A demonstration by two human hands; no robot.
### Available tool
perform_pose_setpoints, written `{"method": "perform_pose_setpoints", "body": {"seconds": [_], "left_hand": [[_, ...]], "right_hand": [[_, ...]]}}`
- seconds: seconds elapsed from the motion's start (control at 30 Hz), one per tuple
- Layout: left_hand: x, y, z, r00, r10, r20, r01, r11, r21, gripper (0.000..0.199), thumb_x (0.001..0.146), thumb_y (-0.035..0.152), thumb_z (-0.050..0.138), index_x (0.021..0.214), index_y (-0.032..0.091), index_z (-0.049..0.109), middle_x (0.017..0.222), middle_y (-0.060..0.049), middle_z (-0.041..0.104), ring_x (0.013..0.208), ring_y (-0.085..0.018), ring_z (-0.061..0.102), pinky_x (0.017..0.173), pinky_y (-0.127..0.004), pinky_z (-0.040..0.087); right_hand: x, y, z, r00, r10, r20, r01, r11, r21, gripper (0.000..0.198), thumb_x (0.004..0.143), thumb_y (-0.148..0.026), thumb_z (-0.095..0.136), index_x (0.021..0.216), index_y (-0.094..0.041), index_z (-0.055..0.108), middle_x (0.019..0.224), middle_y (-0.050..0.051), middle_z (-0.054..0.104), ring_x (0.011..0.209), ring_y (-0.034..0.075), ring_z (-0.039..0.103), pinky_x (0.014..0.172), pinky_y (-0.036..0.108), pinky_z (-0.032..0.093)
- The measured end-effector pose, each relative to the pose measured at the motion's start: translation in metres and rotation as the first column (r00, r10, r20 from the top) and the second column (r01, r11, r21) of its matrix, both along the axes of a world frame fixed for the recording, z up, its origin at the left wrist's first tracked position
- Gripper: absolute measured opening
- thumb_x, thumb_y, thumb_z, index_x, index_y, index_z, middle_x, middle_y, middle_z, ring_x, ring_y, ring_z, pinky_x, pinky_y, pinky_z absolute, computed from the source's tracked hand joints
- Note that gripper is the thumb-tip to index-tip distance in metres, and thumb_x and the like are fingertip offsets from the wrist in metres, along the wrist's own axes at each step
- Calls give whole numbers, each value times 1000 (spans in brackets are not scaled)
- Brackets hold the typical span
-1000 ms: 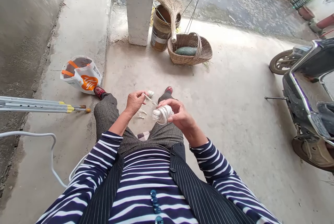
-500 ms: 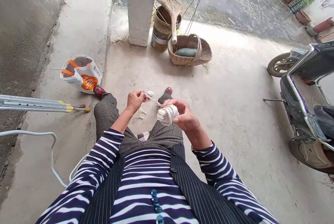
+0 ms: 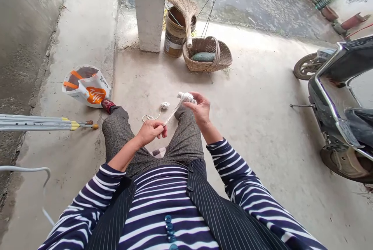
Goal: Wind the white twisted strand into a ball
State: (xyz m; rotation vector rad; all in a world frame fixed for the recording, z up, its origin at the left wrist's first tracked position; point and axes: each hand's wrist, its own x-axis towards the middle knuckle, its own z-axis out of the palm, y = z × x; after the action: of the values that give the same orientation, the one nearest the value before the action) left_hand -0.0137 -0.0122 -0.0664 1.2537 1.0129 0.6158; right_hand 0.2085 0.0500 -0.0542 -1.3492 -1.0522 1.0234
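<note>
Pinching white strand (image 3: 173, 113), left hand (image 3: 148, 131); right hand (image 3: 201, 111) holding wound white-cord bundle (image 3: 185, 96), mid-frame; loose cord (image 3: 149, 116) near round white ball (image 3: 164, 105) lying unwound.

Matt, fibrous white cord (image 3: 185, 97) up front here, soft-looking, and below it trousers (image 3: 189, 141) in coarse, flecked cloth! Glossy blue buttons (image 3: 169, 226) gleam on a smooth cloth top (image 3: 157, 199). Further out, rough woven wicker on the basket (image 3: 201, 66), dry bristly straw on the broom (image 3: 186, 9), dull concrete floor (image 3: 262, 106). The bucket (image 3: 173, 47)? Plastic, perhaps, too grimy to be sure. And the scooter (image 3: 322, 104) shows shiny dark panels!
</note>
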Motion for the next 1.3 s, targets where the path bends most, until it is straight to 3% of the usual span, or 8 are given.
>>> {"method": "perform_pose_setpoints", "body": {"seconds": [0.23, 0.4, 0.53, 0.77, 0.97, 1.1, 1.2, 1.3], "left_hand": [[1, 26, 37, 997, -69, 36, 70, 997, -32, 20, 75, 25, 53, 71, 14, 69, 66, -7, 73, 58, -15, 67, 49, -21, 46], [-5, 41, 43, 999, -16, 36, 19, 995, -102, 24, 81, 31, 56, 72, 14, 69, 66, -9, 73, 57, -15, 66, 49, -21, 45], [-3, 49, 37, 998, 24, 65, -12, 985, -175, 23, 79, 32, 58, 71, 13, 70, 65, -9, 73, 57, -15, 66, 48, -21, 43], [-3, 62, 20, 999, 46, 15, -38, 939, -343, 16, 73, 27, 62, 63, 15, 67, 58, -8, 69, 50, -14, 61, 44, -21, 41], [-11, 82, 10, 962, -240, -127, 186, 923, -337, 19, 68, 28, 68, 52, 16, 67, 50, -9, 66, 43, -16, 60, 40, -21, 40], [-18, 93, 3, 914, -378, -146, 343, 914, -215, 21, 69, 32, 73, 55, 17, 72, 56, -9, 70, 47, -17, 64, 39, -20, 42], [-20, 84, -4, 964, -259, -67, 249, 960, -132, 21, 72, 37, 77, 78, 17, 80, 78, -10, 78, 65, -18, 71, 49, -20, 52], [-16, 62, -18, 994, -76, 72, 87, 981, -173, 38, 68, 36, 83, 100, 17, 80, 102, -12, 79, 85, -22, 74, 63, -26, 59]], "right_hand": [[-15, -15, -27, 884, 231, 407, -293, 951, 96, 36, 69, -12, 66, 102, -21, 76, 116, 9, 72, 112, 25, 64, 103, 41, 49], [-15, -21, -18, 719, 416, 557, -531, 846, 54, 49, 65, -1, 58, 103, -25, 75, 119, 7, 72, 116, 27, 62, 108, 44, 47], [-17, -27, -14, 650, 469, 599, -596, 803, 19, 47, 62, -2, 56, 103, -22, 70, 106, 6, 72, 103, 25, 64, 93, 39, 52], [-15, -39, -13, 706, 615, 351, -655, 756, -5, 61, 65, -8, 63, 124, -22, 62, 114, 5, 74, 103, 22, 67, 78, 30, 50], [-18, -49, -18, 712, 668, 215, -686, 727, 14, 46, 63, -6, 63, 104, -21, 77, 108, 5, 76, 96, 20, 66, 73, 28, 49], [-22, -54, -20, 747, 657, -100, -664, 742, -90, 36, 63, -10, 74, 97, -20, 79, 100, 3, 76, 80, 16, 64, 66, 26, 50], [-20, -53, -19, 765, 571, -298, -626, 769, -131, 39, 55, -16, 88, 93, -20, 80, 96, 2, 77, 80, 16, 65, 70, 27, 53], [-14, -51, -17, 770, 492, -407, -593, 787, -171, 46, 48, -18, 94, 91, -20, 79, 93, 2, 77, 83, 17, 67, 76, 29, 54]]}}
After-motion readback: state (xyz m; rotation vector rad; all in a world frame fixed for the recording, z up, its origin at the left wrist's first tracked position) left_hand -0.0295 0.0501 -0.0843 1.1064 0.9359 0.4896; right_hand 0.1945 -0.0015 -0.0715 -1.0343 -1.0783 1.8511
